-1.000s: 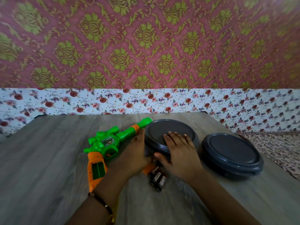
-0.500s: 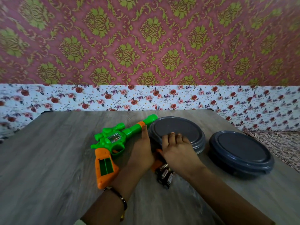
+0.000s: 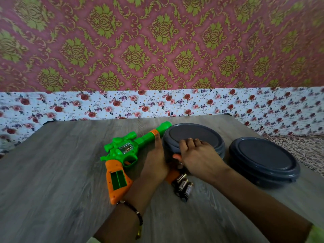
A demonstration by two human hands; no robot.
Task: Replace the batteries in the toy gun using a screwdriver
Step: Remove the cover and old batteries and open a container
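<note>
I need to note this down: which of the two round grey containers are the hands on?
The left container, next to the toy gun's barrel. Both hands touch it; the right container sits apart, untouched.

Green-and-orange toy gun (image 3: 122,155), two grey lidded containers (image 3: 263,160), wood-grain grey table (image 3: 52,172), pink-and-green damask wall (image 3: 157,41).
</note>
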